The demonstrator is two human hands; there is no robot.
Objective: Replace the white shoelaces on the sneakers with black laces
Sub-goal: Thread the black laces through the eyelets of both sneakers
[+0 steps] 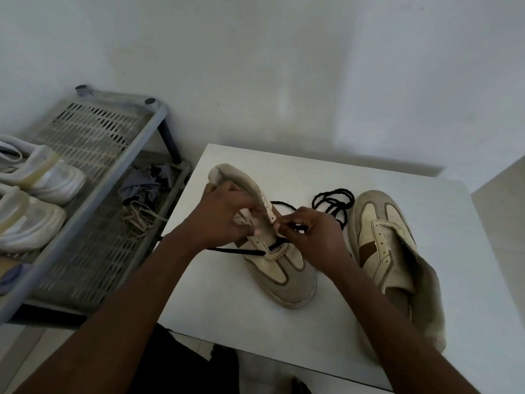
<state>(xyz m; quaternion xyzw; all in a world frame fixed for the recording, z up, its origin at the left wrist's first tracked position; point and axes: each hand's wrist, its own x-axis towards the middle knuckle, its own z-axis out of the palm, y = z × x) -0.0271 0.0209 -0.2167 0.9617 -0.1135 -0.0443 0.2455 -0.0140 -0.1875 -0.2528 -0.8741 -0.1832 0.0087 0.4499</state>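
Two sneakers sit on the white table (227,322) in the head view, and neither carries a white lace any more. The middle sneaker (284,274) lies with its toe toward the person. The left grip (224,214) is curled round its upper near the eyelets, holding the flap steady. The right grip (309,237) pinches the black lace (235,251) just beside the eyelet row. This lace crosses the lowest eyelets. One end trails left toward the table edge and another stretch runs up behind the hands.

The second sneaker (380,237) lies at the right with its toe pointing away, its eyelets bare and its tongue loose. A coiled spare lace (333,200), also black, rests on the table between the two shoes, close to the second one's toe.

On the grey rack (93,194) to the left, a tangle of pale laces (142,217) lies on the lower shelf, probably the ones taken out.

By my judgement removal is finished on both shoes and relacing has barely begun. The first shoe has one crossing done and its upper eyelets are still to thread, and the second shoe is wholly unlaced.
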